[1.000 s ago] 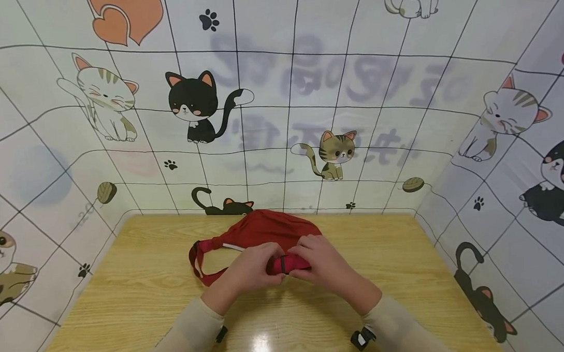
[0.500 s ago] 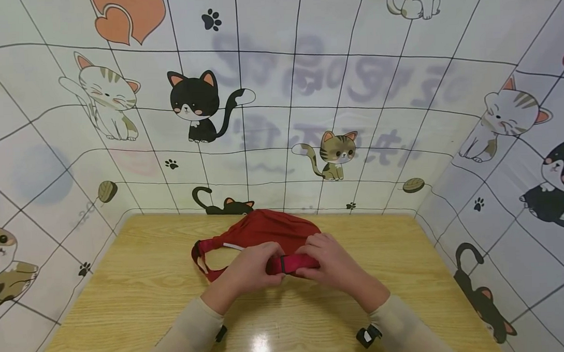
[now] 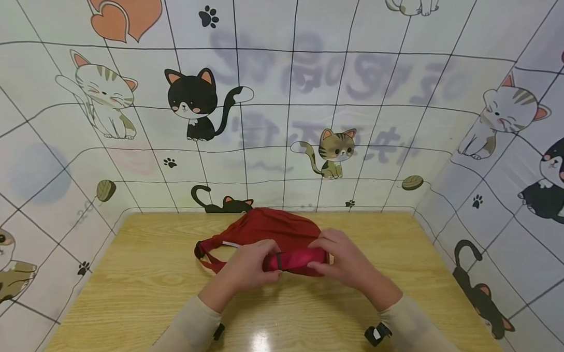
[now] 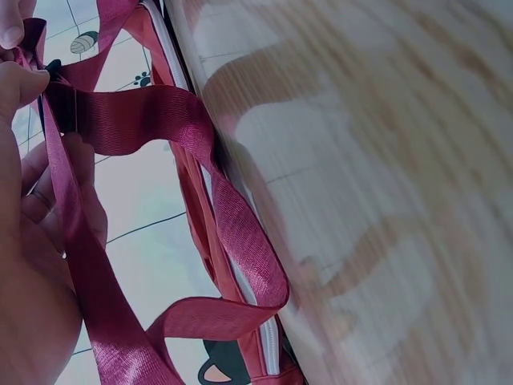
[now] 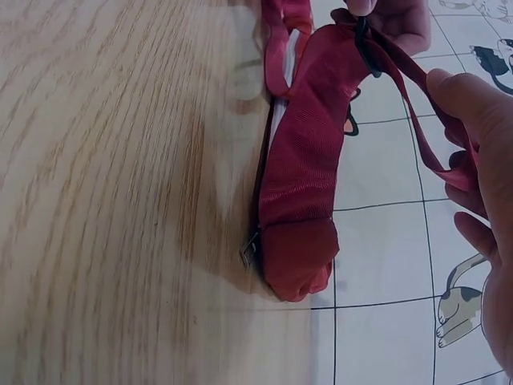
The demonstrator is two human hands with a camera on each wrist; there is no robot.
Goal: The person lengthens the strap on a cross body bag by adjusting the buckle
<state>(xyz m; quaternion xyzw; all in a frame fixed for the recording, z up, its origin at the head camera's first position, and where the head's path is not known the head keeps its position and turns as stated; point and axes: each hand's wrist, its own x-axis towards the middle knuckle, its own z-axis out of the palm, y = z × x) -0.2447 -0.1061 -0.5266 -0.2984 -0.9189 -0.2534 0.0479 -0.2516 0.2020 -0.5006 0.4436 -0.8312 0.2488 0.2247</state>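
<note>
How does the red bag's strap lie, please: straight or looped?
Looped: in the left wrist view the red strap curves back on itself beside the bag. The left hand and right hand hold it.

The hands [image 3: 251, 266] hide parts of the red strap [image 3: 304, 258]; the purplish lettering [image 3: 307, 81] is blurred.

Legible text: none | back wall [image 3: 264, 21]: faint lettering [image 3: 308, 79], unreadable

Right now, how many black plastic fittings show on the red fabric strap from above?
2: the central fitting between the bare left hand and right hand, and the leftmost fitting on the red strap. Hands may hide more.
</note>
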